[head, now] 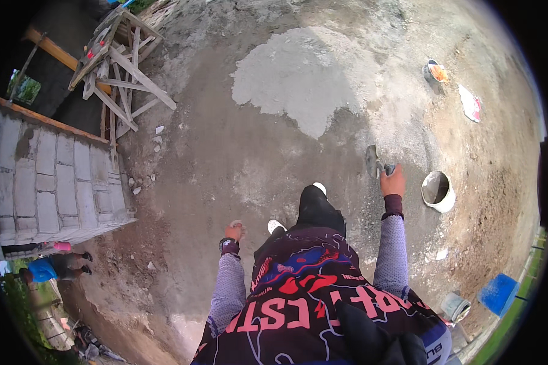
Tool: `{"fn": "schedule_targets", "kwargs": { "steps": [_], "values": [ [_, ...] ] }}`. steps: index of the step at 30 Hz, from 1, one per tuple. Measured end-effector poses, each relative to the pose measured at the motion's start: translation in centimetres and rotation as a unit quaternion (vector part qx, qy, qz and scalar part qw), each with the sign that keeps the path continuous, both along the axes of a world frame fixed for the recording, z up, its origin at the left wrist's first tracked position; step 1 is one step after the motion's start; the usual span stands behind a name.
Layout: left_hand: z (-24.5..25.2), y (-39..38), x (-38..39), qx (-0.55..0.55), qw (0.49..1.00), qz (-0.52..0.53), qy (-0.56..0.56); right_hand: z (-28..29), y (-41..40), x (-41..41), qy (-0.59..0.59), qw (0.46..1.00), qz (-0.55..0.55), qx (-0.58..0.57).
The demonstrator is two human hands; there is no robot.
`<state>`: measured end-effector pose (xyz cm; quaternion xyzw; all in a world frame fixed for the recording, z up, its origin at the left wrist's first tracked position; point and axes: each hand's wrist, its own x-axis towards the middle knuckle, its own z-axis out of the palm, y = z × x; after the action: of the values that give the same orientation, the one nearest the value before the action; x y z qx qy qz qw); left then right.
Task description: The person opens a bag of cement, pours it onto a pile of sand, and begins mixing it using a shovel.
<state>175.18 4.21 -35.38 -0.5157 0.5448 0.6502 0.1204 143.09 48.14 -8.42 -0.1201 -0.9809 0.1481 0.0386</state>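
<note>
My right hand (393, 182) grips the handle of a trowel (371, 160), whose metal blade points ahead over the grey ground. My left hand (234, 231) hangs at my left side with its fingers curled; whether it holds anything is too small to tell. Just right of my right hand stands a white bucket (445, 199) with grey residue inside. Ahead of my feet, a broad patch of pale grey dry material (297, 73) lies spread on the ground.
At the left are a concrete block wall (57, 182) and a wooden trestle (130, 82). A person in a blue shirt (42, 269) stands beyond the wall. To the right are a small bucket with orange contents (434, 72), a torn bag (470, 104), another bucket (455, 307) and a blue container (498, 294).
</note>
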Motion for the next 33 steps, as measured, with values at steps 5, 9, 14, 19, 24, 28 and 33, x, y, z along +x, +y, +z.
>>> {"fn": "schedule_targets", "kwargs": {
  "steps": [5, 9, 14, 19, 24, 28, 33],
  "values": [
    [3.3, -2.4, -9.6, 0.004, 0.999, -0.043, 0.021, 2.1, -0.5, 0.3, -0.07, 0.997, -0.038, -0.024],
    [2.8, -2.7, -11.1, -0.003, 0.995, -0.101, -0.024, 1.5, 1.0, -0.4, -0.049, 0.997, -0.049, -0.041],
    [4.1, -1.3, -9.9, 0.041, 0.976, -0.107, -0.183, 4.4, 2.2, -4.0, -0.113, 0.988, -0.046, -0.095],
    [6.3, -2.2, -12.1, -0.007, 0.973, -0.076, -0.216, 7.0, 3.1, -7.6, -0.106, 0.986, -0.058, -0.116],
    [7.4, -5.7, -17.7, 0.014, 0.988, -0.079, -0.132, 8.3, 4.7, -9.7, -0.114, 0.981, -0.08, -0.138],
    [7.8, -7.7, -21.8, -0.019, 0.978, -0.159, -0.137, 10.0, 9.4, -8.2, -0.063, 0.99, -0.104, -0.073],
    [5.1, -10.7, -27.6, 0.01, 0.973, -0.184, -0.136, 16.9, 7.2, -5.9, -0.004, 0.974, -0.202, -0.099]
  ]
}}
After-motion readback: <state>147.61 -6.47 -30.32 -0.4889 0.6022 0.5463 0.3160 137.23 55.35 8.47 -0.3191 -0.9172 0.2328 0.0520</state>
